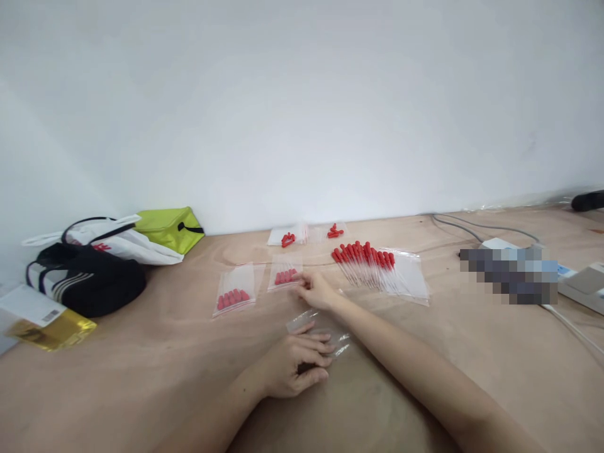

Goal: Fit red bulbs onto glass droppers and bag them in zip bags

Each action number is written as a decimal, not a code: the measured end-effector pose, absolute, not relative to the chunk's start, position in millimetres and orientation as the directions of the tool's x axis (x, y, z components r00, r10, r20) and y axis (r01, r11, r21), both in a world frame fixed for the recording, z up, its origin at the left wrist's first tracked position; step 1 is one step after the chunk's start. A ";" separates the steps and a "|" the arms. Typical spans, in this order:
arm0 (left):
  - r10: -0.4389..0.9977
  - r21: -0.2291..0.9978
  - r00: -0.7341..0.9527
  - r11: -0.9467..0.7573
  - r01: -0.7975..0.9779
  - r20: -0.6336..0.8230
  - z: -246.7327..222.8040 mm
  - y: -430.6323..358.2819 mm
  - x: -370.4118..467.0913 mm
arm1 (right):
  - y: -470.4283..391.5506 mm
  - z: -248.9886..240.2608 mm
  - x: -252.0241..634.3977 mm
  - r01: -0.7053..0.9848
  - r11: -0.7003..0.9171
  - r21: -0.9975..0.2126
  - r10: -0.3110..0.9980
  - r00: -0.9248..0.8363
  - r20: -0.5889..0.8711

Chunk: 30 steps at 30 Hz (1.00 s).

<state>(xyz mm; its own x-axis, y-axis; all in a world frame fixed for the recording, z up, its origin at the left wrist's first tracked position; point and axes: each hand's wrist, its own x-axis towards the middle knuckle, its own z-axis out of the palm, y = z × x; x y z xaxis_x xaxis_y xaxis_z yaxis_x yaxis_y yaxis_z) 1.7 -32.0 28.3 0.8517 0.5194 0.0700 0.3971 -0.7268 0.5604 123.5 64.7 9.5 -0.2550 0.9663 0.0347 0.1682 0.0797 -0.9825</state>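
My left hand lies with fingers stretched out and apart on a clear plastic bag on the table. Just beyond it, my right hand has thumb and fingers bent together at the right edge of a small zip bag with several red caps inside; the fingertips cover that corner. Left of this lies a similar zip bag, also with red caps along its lower edge. Right of my right hand, a fanned pile of red-headed thin sticks rests partly on clear zip bags.
Near the wall lie loose red pieces and another small red heap on clear bags. A black cap, white bag, lime-green bag and yellow packet sit left. Grey cables and a blurred-out object are right.
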 end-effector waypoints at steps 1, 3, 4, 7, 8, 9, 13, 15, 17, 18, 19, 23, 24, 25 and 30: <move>0.546 0.589 0.832 -0.705 0.394 0.097 26.7 -30.7 0.0 | 61.3 11.0 134.6 0.187 0.119 -0.975 0.966 -0.249 0.070; 0.608 0.620 0.781 -0.670 0.408 0.144 24.2 -28.8 -1.9 | 52.5 11.4 162.5 0.316 0.282 -0.906 0.953 -0.196 0.229; 0.642 0.620 0.747 -0.660 0.425 0.171 23.3 -28.0 -1.9 | 46.8 10.2 177.5 0.378 0.315 -0.871 0.948 -0.166 0.271; 0.741 0.576 0.602 -0.642 0.506 0.296 20.7 -25.7 2.7 | 24.9 2.4 217.6 0.524 0.319 -0.789 0.943 -0.096 0.318; 0.766 0.555 0.552 -0.631 0.543 0.330 19.5 -24.7 5.7 | 17.1 -0.4 227.7 0.549 0.337 -0.765 0.937 -0.116 0.330; 0.785 0.531 0.512 -0.616 0.582 0.349 18.2 -23.5 9.1 | 9.6 -2.8 236.0 0.555 0.361 -0.750 0.930 -0.150 0.336; 0.820 0.418 0.531 -0.568 0.709 0.215 13.4 -18.4 22.3 | -10.8 -4.1 252.6 0.562 0.435 -0.703 0.900 -0.303 0.314; 0.798 0.365 0.596 -0.585 0.725 0.094 13.5 -16.4 24.9 | -14.9 -0.9 254.7 0.558 0.494 -0.666 0.865 -0.388 0.317; 0.757 0.328 0.653 -0.621 0.712 0.018 15.5 -14.7 23.8 | -17.1 2.4 255.1 0.528 0.574 -0.626 0.812 -0.470 0.347; 0.737 0.316 0.676 -0.641 0.699 0.000 16.9 -14.0 22.2 | -18.1 3.5 255.1 0.505 0.615 -0.606 0.779 -0.510 0.366; 0.720 0.309 0.694 -0.658 0.687 -0.008 18.3 -13.2 20.2 | -19.2 3.9 254.9 0.480 0.653 -0.585 0.745 -0.545 0.385; 0.693 0.314 0.721 -0.686 0.656 0.008 20.6 -10.8 14.1 | -23.7 0.0 254.8 0.438 0.712 -0.548 0.693 -0.563 0.451; 0.692 0.315 0.721 -0.687 0.655 0.012 20.3 -10.5 13.6 | -24.2 -1.6 255.0 0.443 0.706 -0.552 0.703 -0.536 0.469; 0.693 0.313 0.721 -0.687 0.655 0.012 19.9 -10.4 13.5 | -24.3 -3.1 255.4 0.449 0.698 -0.558 0.713 -0.508 0.482; 0.696 0.310 0.718 -0.686 0.659 0.012 17.8 -10.5 13.9 | -20.3 -5.3 258.4 0.458 0.680 -0.572 0.730 -0.501 0.466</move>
